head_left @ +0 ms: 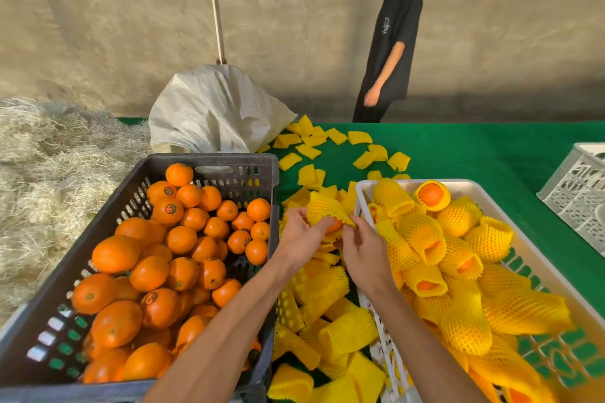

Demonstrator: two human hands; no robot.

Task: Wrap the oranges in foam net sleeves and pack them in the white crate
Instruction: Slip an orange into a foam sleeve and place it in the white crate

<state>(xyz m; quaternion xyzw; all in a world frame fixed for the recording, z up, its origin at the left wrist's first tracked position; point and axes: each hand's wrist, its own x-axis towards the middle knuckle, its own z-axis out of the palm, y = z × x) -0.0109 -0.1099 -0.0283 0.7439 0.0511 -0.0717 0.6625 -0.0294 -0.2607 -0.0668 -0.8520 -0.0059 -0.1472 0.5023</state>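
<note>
Rough grey concrete wall [131, 26] behind; a pale pole [214, 3] stands against it. Green-covered table [474, 154] runs across the foreground. Heap of dry straw-like fibre [49, 173] at far left. A person in a black T-shirt [389, 42] stands beyond the table's far edge, right of centre. Dark grey slotted crate [229, 163] at left, piled with bare oranges [157, 258], some with small round stickers. White crate [376, 186] at right, holding oranges already in yellow net sleeves [458, 271], orange skin showing at several open ends. A second white crate [576, 190] sits at the right edge, partly cut off. Crumpled white woven sack [212, 111] behind the dark crate. Loose flat yellow sleeves [327, 321] heaped between the two crates and scattered across the table toward the sack. Between the crates, above the heap: left hand [299, 239] and right hand [365, 255], each grip clamped on one yellow foam net sleeve [327, 209], fingers pinching its lower rim from either side. One orange [334, 226] sits partly inside that sleeve, only a small patch of skin showing at the opening, just beside the white crate's near corner.
</note>
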